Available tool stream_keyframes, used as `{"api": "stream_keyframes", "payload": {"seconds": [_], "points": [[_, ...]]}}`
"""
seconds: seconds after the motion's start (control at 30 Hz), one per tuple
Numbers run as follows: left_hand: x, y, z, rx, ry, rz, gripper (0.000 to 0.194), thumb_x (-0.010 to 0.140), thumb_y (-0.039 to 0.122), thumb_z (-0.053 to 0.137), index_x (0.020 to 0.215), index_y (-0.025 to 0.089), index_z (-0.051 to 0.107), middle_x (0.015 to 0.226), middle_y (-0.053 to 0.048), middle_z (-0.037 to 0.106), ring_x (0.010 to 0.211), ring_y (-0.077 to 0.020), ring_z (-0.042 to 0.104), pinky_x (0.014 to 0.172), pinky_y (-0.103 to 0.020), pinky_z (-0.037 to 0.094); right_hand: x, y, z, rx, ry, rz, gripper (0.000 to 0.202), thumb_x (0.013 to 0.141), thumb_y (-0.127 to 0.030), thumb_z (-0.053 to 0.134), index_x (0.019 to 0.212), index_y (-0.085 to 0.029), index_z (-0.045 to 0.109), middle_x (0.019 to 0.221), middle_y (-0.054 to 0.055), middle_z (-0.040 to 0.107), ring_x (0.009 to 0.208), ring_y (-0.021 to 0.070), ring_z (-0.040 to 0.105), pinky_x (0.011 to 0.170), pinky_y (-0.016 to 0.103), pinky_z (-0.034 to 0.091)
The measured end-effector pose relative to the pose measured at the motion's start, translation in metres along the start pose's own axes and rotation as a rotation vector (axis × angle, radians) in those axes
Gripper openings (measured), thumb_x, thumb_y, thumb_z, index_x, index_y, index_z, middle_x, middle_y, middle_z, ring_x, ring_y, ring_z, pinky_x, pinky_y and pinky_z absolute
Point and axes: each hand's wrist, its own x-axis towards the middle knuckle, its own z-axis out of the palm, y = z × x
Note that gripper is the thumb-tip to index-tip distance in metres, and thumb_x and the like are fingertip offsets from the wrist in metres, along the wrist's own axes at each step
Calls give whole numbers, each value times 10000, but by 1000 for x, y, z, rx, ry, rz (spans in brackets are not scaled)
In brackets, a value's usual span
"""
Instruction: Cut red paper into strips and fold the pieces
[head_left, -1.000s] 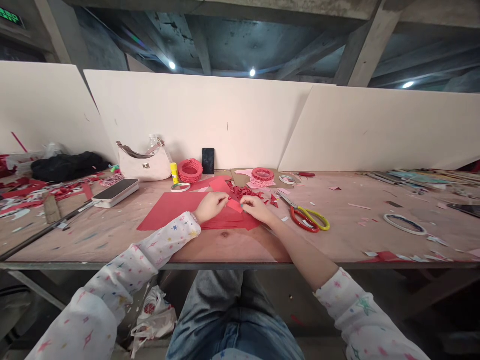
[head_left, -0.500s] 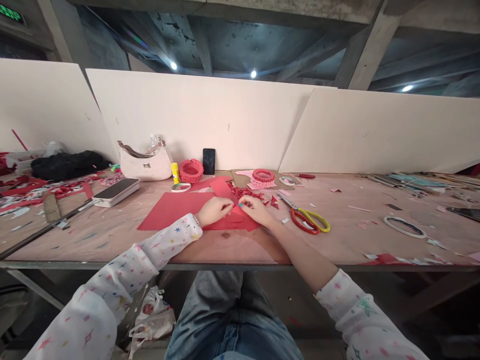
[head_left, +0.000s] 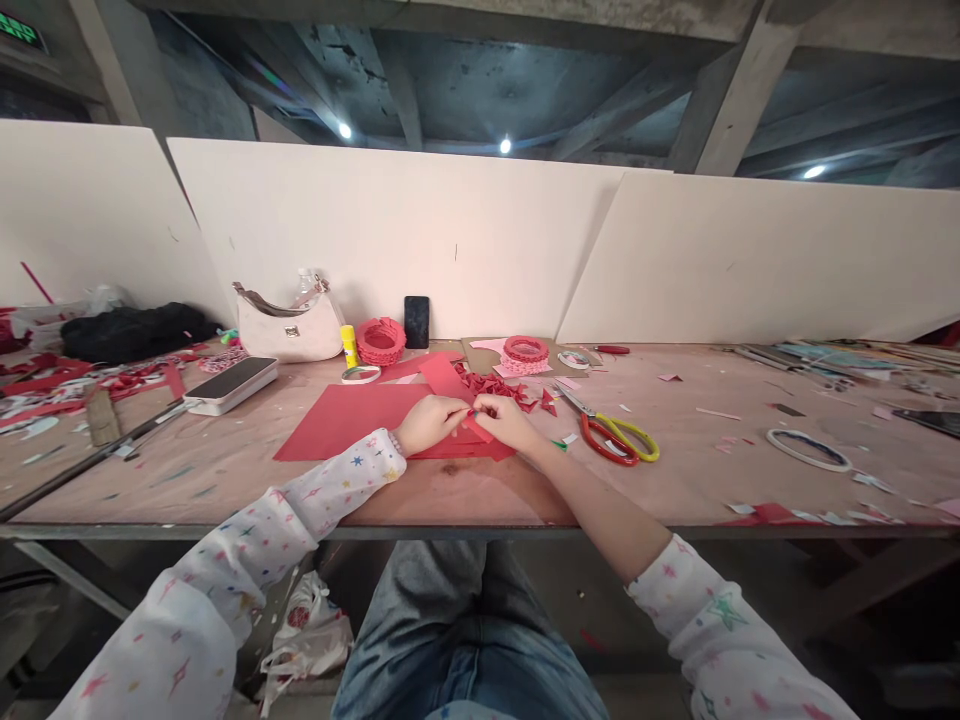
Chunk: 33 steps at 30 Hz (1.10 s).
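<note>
From my remote post I see a small red paper strip (head_left: 479, 430), held aslant, its upper end partly covered, over larger red sheets (head_left: 341, 420) lying flat.

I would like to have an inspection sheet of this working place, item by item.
Surface: tabletop marked with paint and stains.
Work things: small red paper piece between the hands; red paper sheets beneath; pile of crumpled or folded red pieces beyond.
Clutter: scissors, glue stick, smartphone, handbag, scattered paper scraps.
Hands: left hand and right hand pinch the piece, fingers meeting.
Cables: none clearly seen.
Surroundings: white boards behind; plastic bag below.
</note>
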Motion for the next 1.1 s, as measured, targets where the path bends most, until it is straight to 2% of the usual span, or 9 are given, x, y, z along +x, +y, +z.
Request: {"api": "stream_keyframes", "payload": {"seconds": [0.1, 0.23, 0.3, 0.37, 0.5, 0.63, 0.8, 0.93, 1.1], "points": [[0, -3, -4, -28, 47, -45, 321, 884, 273, 368, 640, 158, 543, 561, 10, 570, 547, -111, 522, 607, -212, 356, 0, -1, -5, -28, 36, 56, 93, 646, -166, 417, 555, -178, 410, 557, -33, 423, 560, 106, 389, 537, 235, 287], [0, -11, -7, -91, 111, -148, 351, 879, 312, 369, 579, 158, 464, 499, 24, 520, 478, -94, 492, 568, -209, 367, 0, -1, -15, -63, 55, 215, 114, 627, -185, 435, 515, -177, 414, 547, -20, 455, 577, 123, 425, 553, 247, 302], [0, -16, -6, -156, 118, -192, 358, 870, 337, 379, 565, 159, 434, 479, 32, 495, 447, -86, 474, 536, -205, 367, 0, -2, -17, -16, 65, 229, 100, 634, -186, 425, 534, -176, 434, 578, -12, 478, 604, 130, 443, 569, 249, 318], [1, -21, -4, -235, 94, -217, 362, 861, 355, 388, 557, 159, 414, 477, 36, 481, 431, -78, 460, 513, -200, 364, 0, -3, -17, 73, 75, 193, 87, 642, -169, 407, 616, -173, 490, 675, -1, 520, 664, 135, 471, 610, 249, 345], [1, -27, -1, -335, 55, -251, 348, 843, 372, 407, 572, 154, 430, 494, 32, 489, 434, -75, 462, 492, -195, 362, -1, -5, -17, 222, 28, 116, 196, 671, -149, 404, 779, -181, 564, 892, 20, 568, 779, 134, 505, 691, 251, 376], [2, -28, -1, -409, 43, -280, 311, 818, 373, 450, 612, 142, 481, 537, 16, 523, 473, -82, 493, 496, -193, 378, -3, -4, -19, 285, -91, 131, 236, 718, -170, 422, 869, -189, 603, 907, 30, 607, 770, 139, 537, 698, 265, 400], [2, -21, 0, -489, -12, -290, 275, 813, 363, 476, 705, 121, 549, 576, -5, 559, 508, -92, 528, 509, -198, 399, -3, -4, -20, 239, -182, 79, 232, 744, -199, 465, 909, -187, 627, 942, 44, 632, 858, 164, 557, 766, 296, 407], [1, -16, 1, -538, -85, -266, 295, 838, 357, 447, 754, 104, 574, 671, -49, 620, 537, -100, 568, 517, -201, 414, -2, -2, -18, 197, -105, 83, 177, 746, -248, 502, 862, -178, 615, 936, 50, 627, 862, 165, 555, 792, 307, 402], [0, -12, 5, -648, -162, -341, 297, 840, 356, 443, 932, 97, 555, 862, -112, 664, 614, -131, 622, 490, -194, 418, -3, 1, -16, 191, -11, 109, 140, 736, -263, 505, 813, -171, 578, 856, 33, 608, 781, 146, 538, 718, 285, 404]]}}
